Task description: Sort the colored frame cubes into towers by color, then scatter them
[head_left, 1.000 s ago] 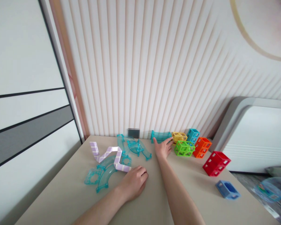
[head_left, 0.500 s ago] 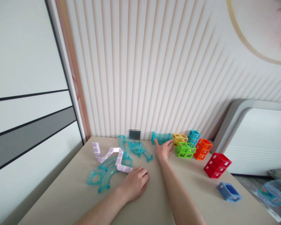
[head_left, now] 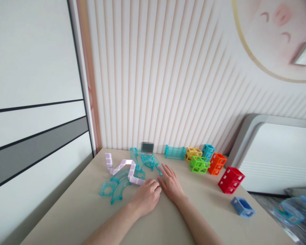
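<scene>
My left hand (head_left: 147, 196) rests on the table with its fingers curled round the near end of a lilac-and-white folding snake puzzle (head_left: 129, 164). The puzzle zigzags away to the left. Just beside it, my right hand (head_left: 171, 183) lies with its fingers stretched out and holds nothing. Its fingertips are by the end of a clear teal track piece (head_left: 156, 163); whether they touch cannot be made out. Curved teal track pieces (head_left: 119, 189) lie under and around the puzzle, along with a flat teal piece with a round hole (head_left: 107, 188).
A teal tube (head_left: 175, 152) stands along the ribbed wall. Right of it are yellow (head_left: 193, 153), green (head_left: 199, 164), turquoise (head_left: 208, 151), orange (head_left: 217, 164), red (head_left: 231, 180) and blue (head_left: 243, 207) open-frame blocks. A plastic bottle (head_left: 293, 211) is beyond the table's right edge.
My right hand has come back from beside the teal tube, moving left and nearer to my left hand. My left hand stays at the puzzle's end. The view has shifted slightly.
</scene>
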The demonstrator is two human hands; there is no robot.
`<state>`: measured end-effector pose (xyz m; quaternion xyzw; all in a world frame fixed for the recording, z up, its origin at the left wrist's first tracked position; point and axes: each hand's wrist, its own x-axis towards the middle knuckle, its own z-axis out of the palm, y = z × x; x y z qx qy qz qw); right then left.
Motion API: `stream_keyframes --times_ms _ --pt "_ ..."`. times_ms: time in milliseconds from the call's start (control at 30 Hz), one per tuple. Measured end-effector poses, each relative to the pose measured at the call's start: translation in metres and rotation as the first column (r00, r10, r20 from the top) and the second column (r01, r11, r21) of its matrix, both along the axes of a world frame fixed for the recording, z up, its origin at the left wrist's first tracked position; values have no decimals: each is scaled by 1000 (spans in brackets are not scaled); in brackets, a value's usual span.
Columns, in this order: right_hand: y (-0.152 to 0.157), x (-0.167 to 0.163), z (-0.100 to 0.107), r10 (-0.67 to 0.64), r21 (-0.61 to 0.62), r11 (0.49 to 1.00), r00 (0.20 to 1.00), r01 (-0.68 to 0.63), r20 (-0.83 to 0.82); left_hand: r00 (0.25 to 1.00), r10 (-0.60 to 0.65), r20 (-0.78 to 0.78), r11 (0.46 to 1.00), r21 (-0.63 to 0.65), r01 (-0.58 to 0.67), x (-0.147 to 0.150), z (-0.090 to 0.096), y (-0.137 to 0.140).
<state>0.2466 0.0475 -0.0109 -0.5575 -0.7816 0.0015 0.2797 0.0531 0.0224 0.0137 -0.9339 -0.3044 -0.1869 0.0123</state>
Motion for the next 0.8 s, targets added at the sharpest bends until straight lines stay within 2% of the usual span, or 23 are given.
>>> stream_keyframes --times_ms 200,400,533,800 --pt "6 5 1 -148 -142 981 985 135 -91 998 54 21 999 -3 -54 -10 4 1" --pt "6 8 2 -198 -152 973 970 176 -142 995 95 18 995 -35 -94 -13 2 3" --pt "6 9 4 -213 -122 974 953 191 -214 993 118 11 992 -41 -118 -13 1 2" --pt "10 9 -1 -88 26 994 929 104 -360 992 126 11 992 -34 -125 -14 -3 4"
